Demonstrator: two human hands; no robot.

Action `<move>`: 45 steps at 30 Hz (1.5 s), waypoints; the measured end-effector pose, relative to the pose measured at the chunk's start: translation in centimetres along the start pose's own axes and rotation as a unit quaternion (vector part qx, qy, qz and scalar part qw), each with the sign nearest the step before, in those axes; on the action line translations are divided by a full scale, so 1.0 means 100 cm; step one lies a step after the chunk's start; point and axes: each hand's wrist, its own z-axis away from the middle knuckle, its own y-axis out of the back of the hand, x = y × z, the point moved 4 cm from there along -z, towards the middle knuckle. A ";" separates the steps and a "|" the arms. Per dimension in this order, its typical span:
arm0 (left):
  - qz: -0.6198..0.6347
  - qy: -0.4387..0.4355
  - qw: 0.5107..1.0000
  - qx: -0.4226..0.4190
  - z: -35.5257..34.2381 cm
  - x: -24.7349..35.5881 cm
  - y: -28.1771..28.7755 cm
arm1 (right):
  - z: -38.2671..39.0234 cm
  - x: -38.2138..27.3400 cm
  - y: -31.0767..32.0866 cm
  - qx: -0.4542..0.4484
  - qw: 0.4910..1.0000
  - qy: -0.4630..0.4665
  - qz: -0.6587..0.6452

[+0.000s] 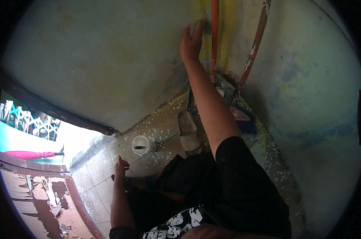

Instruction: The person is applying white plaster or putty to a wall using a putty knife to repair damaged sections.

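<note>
High on the pale, stained wall (pixel 109 67), my right hand (pixel 191 38) reaches up beside an orange pipe (pixel 214 40), its fingers raised and apart against the surface; a small grey patch by the fingertips is unclear. My left hand (pixel 120 165) hangs low with index finger extended and the others loosely bent, holding nothing visible. Just above it stands a small white container (pixel 144 144) with a thin dark stick beside it on the speckled tiles. A long beige object (pixel 185 123), too unclear to name, lies under my right arm.
A second rusty pipe (pixel 252 55) slants down the right wall to a cluttered corner with a pink-and-blue item (pixel 239 114). At left are a peeling pinkish door (pixel 33 203) and a bright opening with a white lattice (pixel 27 121) and a folded pink umbrella (pixel 29 154).
</note>
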 end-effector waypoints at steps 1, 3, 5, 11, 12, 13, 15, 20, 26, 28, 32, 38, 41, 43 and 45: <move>0.000 0.002 1.000 0.016 0.000 0.000 0.001 | 0.000 -0.001 -0.005 -0.029 0.998 0.017 0.061; 0.009 -0.003 1.000 -0.001 0.001 0.001 -0.002 | 0.000 0.002 -0.006 -0.046 0.996 0.024 0.070; -0.005 0.010 0.999 0.032 0.001 0.001 -0.001 | -0.005 0.005 -0.004 -0.063 0.995 0.021 0.080; -0.021 -0.006 1.000 0.014 0.000 0.005 -0.001 | -0.045 -0.004 0.008 -0.003 0.995 0.094 -0.023; -0.015 0.000 1.000 0.016 0.000 0.005 -0.001 | -0.047 -0.004 0.008 -0.017 0.995 0.096 -0.037; -0.018 -0.002 1.000 0.018 0.000 0.006 0.000 | -0.046 -0.006 0.009 -0.026 0.989 0.133 -0.054; -0.018 -0.001 1.000 0.018 0.002 0.005 0.000 | -0.033 -0.001 0.011 -0.033 0.992 0.119 -0.005; -0.034 0.007 0.999 0.019 0.001 0.007 -0.003 | -0.019 0.002 0.012 -0.020 0.981 0.159 0.107; -0.016 -0.009 1.000 -0.005 -0.002 0.003 -0.004 | -0.054 -0.001 0.009 -0.037 0.991 0.117 0.050; -0.019 -0.007 1.000 -0.006 -0.002 0.003 -0.003 | -0.039 0.000 0.013 -0.054 0.985 0.142 0.080; -0.028 0.006 1.000 -0.013 -0.002 0.004 -0.006 | 0.002 0.005 0.021 -0.066 0.955 0.192 0.214; -0.033 -0.004 0.999 -0.013 -0.001 0.004 -0.005 | -0.068 -0.004 0.006 -0.065 0.973 0.178 0.134; -0.032 -0.006 0.999 -0.019 -0.002 0.003 -0.005 | -0.064 -0.006 0.004 -0.070 0.969 0.208 0.115; -0.032 0.004 0.999 -0.019 -0.002 0.002 -0.006 | -0.028 0.002 0.009 -0.063 0.960 0.187 0.201; -0.031 0.003 0.999 -0.015 -0.003 0.001 -0.007 | -0.010 0.001 0.011 -0.065 0.951 0.205 0.224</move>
